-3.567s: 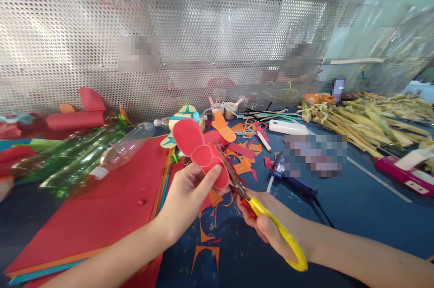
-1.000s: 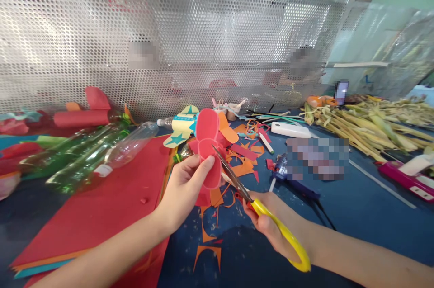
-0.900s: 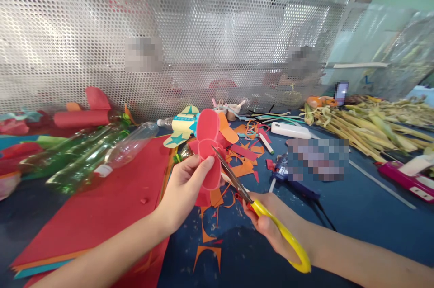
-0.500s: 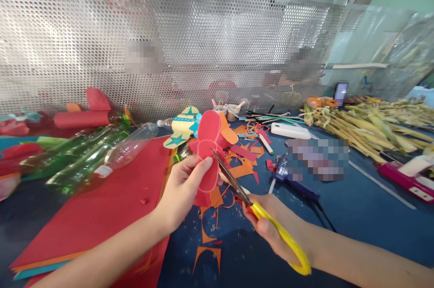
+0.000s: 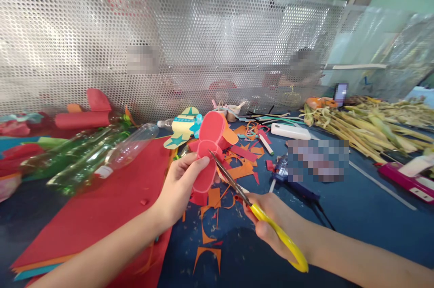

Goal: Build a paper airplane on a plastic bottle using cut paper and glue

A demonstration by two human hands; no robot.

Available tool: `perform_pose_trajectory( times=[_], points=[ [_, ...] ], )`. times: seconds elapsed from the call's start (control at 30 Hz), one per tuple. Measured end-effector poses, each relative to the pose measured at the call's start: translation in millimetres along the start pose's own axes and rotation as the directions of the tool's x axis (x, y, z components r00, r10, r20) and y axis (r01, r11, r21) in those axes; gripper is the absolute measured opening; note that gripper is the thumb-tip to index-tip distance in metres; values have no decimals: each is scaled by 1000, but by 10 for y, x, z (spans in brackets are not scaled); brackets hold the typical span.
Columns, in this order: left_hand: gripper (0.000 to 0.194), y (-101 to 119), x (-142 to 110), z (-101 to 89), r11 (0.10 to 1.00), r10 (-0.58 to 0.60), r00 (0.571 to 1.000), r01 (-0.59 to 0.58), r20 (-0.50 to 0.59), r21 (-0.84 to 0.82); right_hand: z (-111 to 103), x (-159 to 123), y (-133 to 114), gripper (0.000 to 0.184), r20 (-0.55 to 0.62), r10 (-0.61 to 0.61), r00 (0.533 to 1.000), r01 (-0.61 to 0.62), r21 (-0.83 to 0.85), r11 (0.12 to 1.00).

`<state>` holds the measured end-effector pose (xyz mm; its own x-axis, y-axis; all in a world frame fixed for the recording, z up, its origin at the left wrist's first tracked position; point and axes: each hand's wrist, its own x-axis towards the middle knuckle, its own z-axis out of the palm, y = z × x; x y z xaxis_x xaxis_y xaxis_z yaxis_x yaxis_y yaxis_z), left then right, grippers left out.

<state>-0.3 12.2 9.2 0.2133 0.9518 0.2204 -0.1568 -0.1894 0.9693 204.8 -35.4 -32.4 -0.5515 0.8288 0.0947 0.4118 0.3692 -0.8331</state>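
Note:
Between the thumb and fingers of my left hand (image 5: 185,184) is a red cutout (image 5: 210,127), felt or foam sheet by its look, with rounded lobes and pale outlines. It is raised above the table. My right hand (image 5: 271,215) grips scissors (image 5: 291,249) with yellow handles. Their dark blades point up and left, and the tip lies over the middle of the cutout, close to my left thumb. Whether the blades are cutting into it, I cannot tell. Orange scraps (image 5: 207,227) lie beneath and beyond my hands.
Red sheets (image 5: 111,215) and plastic bottles (image 5: 129,148) lie on the left. A decorated bottle (image 5: 183,127) is behind the cutout. On the right are a glue gun (image 5: 294,184), dried husks (image 5: 366,129) and a magenta power strip (image 5: 407,181). A perforated screen (image 5: 217,44) stands at the back.
The red cutout has tilted slightly, its lower lobe swinging left. My left hand has shifted a little left with it. The scissors have barely moved.

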Motion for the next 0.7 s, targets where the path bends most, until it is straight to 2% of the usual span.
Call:
perform_pose_trajectory(
  times=[0.13, 0.33, 0.43, 0.57, 0.7],
  points=[
    [14, -1, 35, 2, 999, 5, 997, -8, -77, -33, -28, 21, -1, 66, 1, -10, 1000, 10, -32, 999],
    [19, -17, 60, 11, 998, 44, 990, -38, -132, 45, -38, 50, -35, 67, -3, 13, 1000, -13, -68, 998],
    [18, -25, 57, 20, 998, 45, 990, -38, -134, 53, -32, 55, -86, 75, 2, 25, 1000, -25, -49, 998],
    [14, -11, 47, 49, 998, 30, 994, -24, -103, 62, -38, 52, -155, 81, 9, -45, 999, 45, -33, 998],
    [16, 18, 27, 85, 989, 25, 996, -12, -88, 149, -55, 54, -140, 80, 16, -117, 993, 118, -37, 992]
  ],
)
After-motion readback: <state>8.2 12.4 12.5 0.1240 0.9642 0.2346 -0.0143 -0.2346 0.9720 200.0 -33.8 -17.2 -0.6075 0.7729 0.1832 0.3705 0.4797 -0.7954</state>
